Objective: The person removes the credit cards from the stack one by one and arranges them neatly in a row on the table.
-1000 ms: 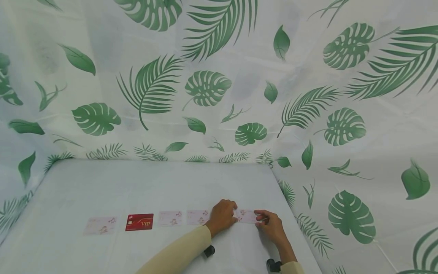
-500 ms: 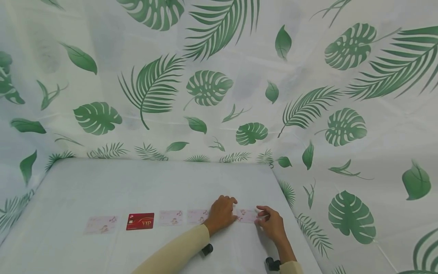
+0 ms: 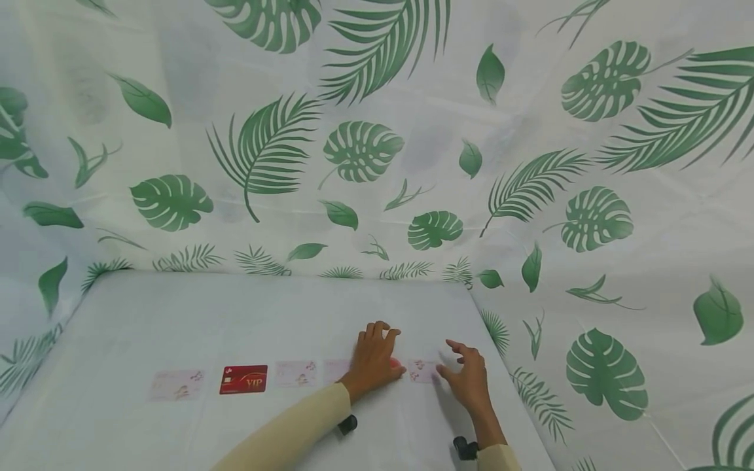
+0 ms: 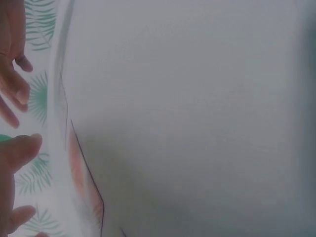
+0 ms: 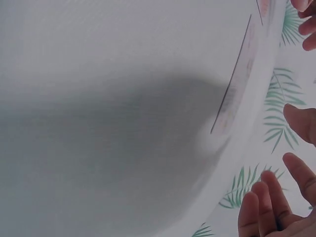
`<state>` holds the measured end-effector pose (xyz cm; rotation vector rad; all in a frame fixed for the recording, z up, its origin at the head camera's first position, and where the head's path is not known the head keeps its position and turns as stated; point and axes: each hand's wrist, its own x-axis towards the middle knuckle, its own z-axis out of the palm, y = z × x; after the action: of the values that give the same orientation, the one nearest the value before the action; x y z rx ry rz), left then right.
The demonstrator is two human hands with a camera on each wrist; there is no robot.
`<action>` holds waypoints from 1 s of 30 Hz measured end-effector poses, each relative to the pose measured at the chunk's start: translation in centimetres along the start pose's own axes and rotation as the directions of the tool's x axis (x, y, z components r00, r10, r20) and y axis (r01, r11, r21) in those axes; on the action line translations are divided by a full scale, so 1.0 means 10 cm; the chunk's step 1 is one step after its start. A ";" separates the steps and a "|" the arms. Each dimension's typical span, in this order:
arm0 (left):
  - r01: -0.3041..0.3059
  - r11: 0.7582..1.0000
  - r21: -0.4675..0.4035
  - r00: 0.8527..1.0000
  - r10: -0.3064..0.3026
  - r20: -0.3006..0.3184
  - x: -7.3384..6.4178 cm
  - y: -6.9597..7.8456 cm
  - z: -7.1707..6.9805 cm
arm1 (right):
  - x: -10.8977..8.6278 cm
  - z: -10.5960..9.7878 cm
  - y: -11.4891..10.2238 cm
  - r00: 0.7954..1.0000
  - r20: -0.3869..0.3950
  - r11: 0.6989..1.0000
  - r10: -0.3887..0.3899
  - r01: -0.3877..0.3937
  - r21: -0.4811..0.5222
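Note:
In the head view my left hand point(image 3: 372, 360) is over the row of cards, its thumb and fingers spread apart and pinching nothing. A reddish card point(image 3: 396, 362) shows partly beside its thumb, the rest hidden by the hand. To the right lies a pale pink printed card point(image 3: 421, 371), flat on the white table point(image 3: 283, 432). My right hand point(image 3: 470, 379) stands just past that card's right end, fingers parted and the thumb tip close to its edge. The right wrist view shows the same pale card point(image 5: 234, 84) with the right hand point(image 5: 281, 202) holding nothing.
Further left along the row lie two pale pink cards point(image 3: 296, 373), a red VIP card point(image 3: 243, 379) and another pale pink card point(image 3: 177, 384). A leaf-printed white cloth point(image 3: 365, 216) rises behind the table and along its right edge.
Both hands have come off the rightmost pale card and their fingers have spread. The left hand has moved left, and a reddish patch now shows beside it. The cards in the row stay put.

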<state>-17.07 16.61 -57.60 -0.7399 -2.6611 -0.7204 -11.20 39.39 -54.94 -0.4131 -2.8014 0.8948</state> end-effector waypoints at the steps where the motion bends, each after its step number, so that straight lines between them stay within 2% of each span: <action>1: -0.001 1.000 0.006 1.000 0.001 0.001 -0.01 -0.01 -0.01 | 0.01 0.01 -0.01 1.000 -0.005 1.000 -0.011 0.011 -0.003; 10: -0.017 0.999 0.048 1.000 0.018 -0.010 -0.03 -0.10 -0.09 | 0.03 0.07 -0.18 0.995 -0.033 0.991 -0.089 0.086 -0.098; 14: -0.021 0.999 0.030 1.000 0.021 -0.007 -0.06 -0.15 -0.09 | 0.01 0.11 -0.27 0.994 -0.026 0.985 -0.102 0.097 -0.144; 23: -0.029 0.995 0.094 1.000 0.029 -0.006 -0.18 -0.22 -0.16 | -0.04 0.22 -0.41 0.988 0.021 0.969 -0.153 0.154 -0.195; 30: 0.024 0.999 0.029 0.999 -0.025 0.038 -0.27 -0.26 -0.22 | -0.07 0.33 -0.53 0.978 0.017 0.959 -0.207 0.206 -0.192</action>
<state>-15.98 12.46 -57.84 -0.7219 -2.7136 -0.6795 -12.49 33.26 -54.54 -0.1415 -2.8713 0.5804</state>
